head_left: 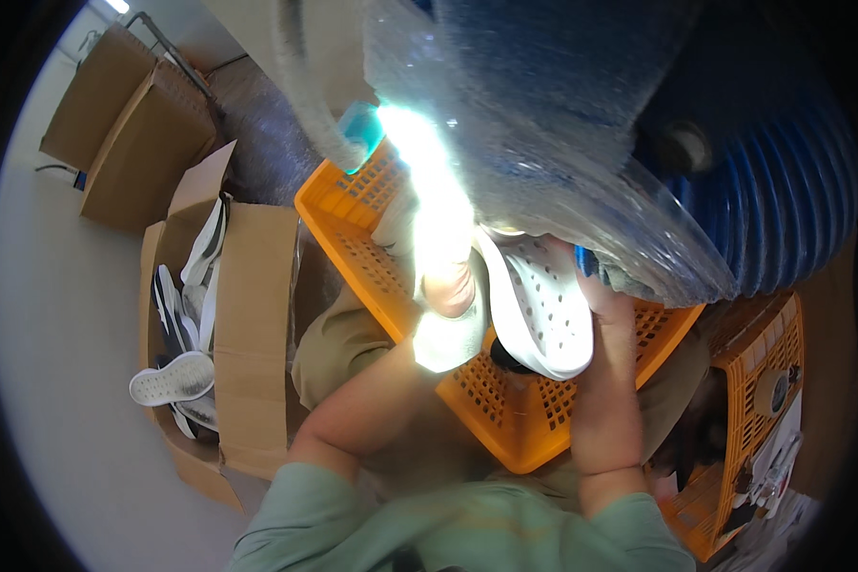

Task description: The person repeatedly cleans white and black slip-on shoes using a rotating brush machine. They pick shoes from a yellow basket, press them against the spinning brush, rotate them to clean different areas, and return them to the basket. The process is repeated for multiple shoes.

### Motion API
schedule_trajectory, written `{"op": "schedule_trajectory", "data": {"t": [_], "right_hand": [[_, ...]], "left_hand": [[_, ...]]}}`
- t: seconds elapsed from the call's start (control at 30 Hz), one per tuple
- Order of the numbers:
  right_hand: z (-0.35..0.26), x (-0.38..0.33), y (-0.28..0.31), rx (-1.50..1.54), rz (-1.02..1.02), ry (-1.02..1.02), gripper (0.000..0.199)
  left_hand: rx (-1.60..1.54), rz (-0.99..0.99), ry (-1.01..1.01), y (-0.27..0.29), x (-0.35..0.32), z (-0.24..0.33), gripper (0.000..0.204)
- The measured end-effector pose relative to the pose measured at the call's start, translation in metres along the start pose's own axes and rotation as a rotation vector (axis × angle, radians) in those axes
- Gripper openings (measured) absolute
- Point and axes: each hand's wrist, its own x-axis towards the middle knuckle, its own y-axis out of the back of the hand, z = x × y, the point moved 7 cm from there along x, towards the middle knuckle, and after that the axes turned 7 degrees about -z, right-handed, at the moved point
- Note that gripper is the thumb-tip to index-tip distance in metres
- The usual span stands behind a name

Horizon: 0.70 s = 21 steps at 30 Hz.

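A white shoe sole [543, 305], dotted with holes and edged by a raised rim, tilts over the orange basket [515, 448]. My right hand [596, 286] grips its right side; most of those fingers are hidden behind the sole and the plastic-wrapped machine [543, 124]. Close against the sole's left side is my left hand [451, 286], in a pale glove that leaves some skin bare. Strong glare washes out its fingers, so their grip cannot be made out. A dark thing [510, 357] shows beneath the sole.
On the left, an open cardboard box [257, 334] holds several white and black shoe soles [172, 378]. Folded cartons [148, 143] lean behind it. A second orange crate [734, 458], with a tape roll [772, 391] at its side, stands at right. A ribbed blue hose [772, 200] bulges at upper right.
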Motion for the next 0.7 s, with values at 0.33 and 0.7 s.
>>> {"op": "schedule_trajectory", "data": {"t": [0.33,0.7], "right_hand": [[0.006,0.061,-0.016,0.181,-0.032,0.062,0.045],[-0.026,0.031,0.047,0.311,0.068,0.231,0.043]], "left_hand": [[0.248,-0.284,-0.089,-0.085,0.016,0.017,0.053],[0.278,-0.261,-0.039,-0.102,0.011,0.014,0.039]]}}
